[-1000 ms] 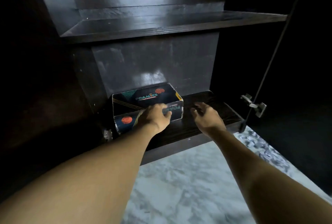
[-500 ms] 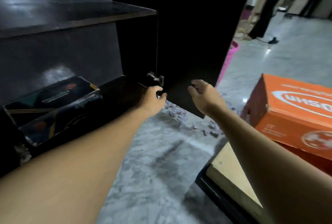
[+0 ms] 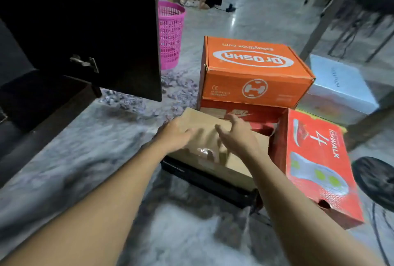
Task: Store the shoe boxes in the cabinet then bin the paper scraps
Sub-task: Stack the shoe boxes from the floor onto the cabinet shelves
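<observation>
A plain brown shoe box sits on a black box on the marble floor. My left hand hovers over its left top edge and my right hand over its top, both with relaxed fingers and blurred by motion. Behind stands an orange shoe box on a red one. A red box lies to the right, a pale blue box beyond it. Grey paper scraps lie by the dark cabinet. A pink bin stands behind.
The open cabinet door juts out between the cabinet and the pink bin. A dark round object lies at the right edge. Table legs and a person's legs are in the far background.
The view has swung right from the cabinet, where a dark box stays on the shelf, to the stack of boxes. Both hands left the cabinet and came over the brown box.
</observation>
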Action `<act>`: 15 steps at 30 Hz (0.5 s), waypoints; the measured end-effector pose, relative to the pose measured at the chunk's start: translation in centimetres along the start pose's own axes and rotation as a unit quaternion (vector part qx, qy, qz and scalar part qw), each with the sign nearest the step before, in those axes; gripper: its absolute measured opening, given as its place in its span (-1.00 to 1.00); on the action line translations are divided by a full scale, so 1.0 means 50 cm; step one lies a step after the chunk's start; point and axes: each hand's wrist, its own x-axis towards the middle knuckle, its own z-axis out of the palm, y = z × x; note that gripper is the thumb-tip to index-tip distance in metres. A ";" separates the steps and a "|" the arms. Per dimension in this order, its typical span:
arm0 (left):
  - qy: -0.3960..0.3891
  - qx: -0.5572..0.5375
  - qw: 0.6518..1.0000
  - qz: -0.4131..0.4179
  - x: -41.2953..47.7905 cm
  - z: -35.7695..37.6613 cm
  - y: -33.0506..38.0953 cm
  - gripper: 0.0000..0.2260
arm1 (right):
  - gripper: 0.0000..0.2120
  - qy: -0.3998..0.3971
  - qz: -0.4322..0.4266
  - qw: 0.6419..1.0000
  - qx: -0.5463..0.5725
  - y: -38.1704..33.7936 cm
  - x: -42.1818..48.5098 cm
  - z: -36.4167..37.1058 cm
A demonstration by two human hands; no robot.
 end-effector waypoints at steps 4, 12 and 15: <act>0.022 0.027 0.999 -0.036 -0.014 0.059 -0.020 -0.36 | -0.45 0.006 0.031 0.998 -0.055 0.088 -0.024 0.021; 0.066 0.035 0.996 -0.056 -0.012 0.073 -0.023 -0.31 | -0.25 0.055 0.100 0.991 -0.069 0.149 -0.026 0.030; 0.112 0.066 0.988 -0.086 -0.031 0.065 -0.034 -0.22 | -0.22 0.048 0.031 0.998 -0.016 0.155 -0.025 0.026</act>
